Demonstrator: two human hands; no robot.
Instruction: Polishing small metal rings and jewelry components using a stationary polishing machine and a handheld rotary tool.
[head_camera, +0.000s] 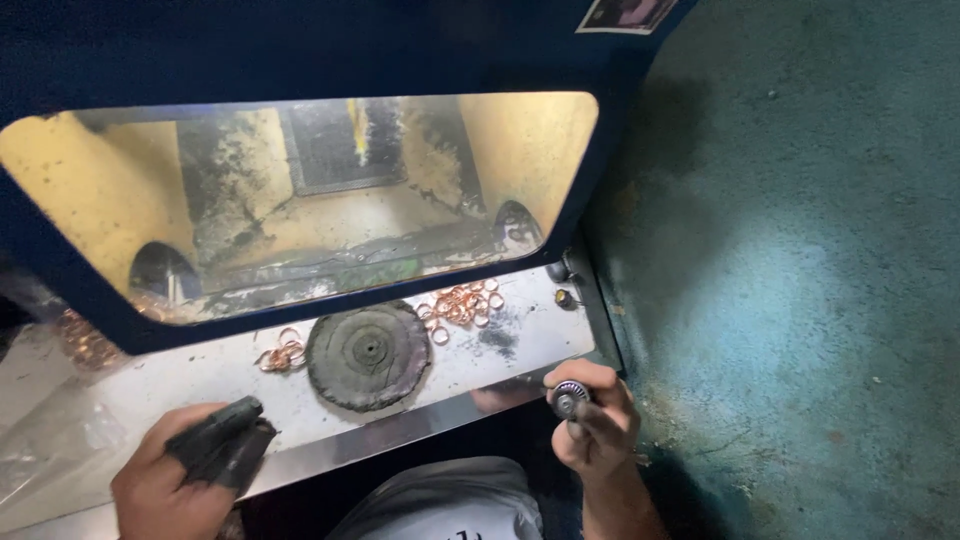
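My left hand (175, 480) rests on the metal shelf (480, 360) at the lower left, with dark rubber covers on two fingers and nothing held. My right hand (598, 420) is closed around a small round metal bearing-like part (570, 398) at the shelf's front right edge. Between the hands lies a dirty black round rubber disc (368, 355). Copper rings lie in a pile (462, 305) behind it on the right. A few more copper rings (283, 355) lie to the left of the disc.
A dark blue cabinet (300, 50) with a yellow-lit window (300, 190) stands behind the shelf. Two small knobs (562, 283) sit at the shelf's right end. Teal floor (800, 300) lies to the right. A clear plastic bag (50, 440) lies far left.
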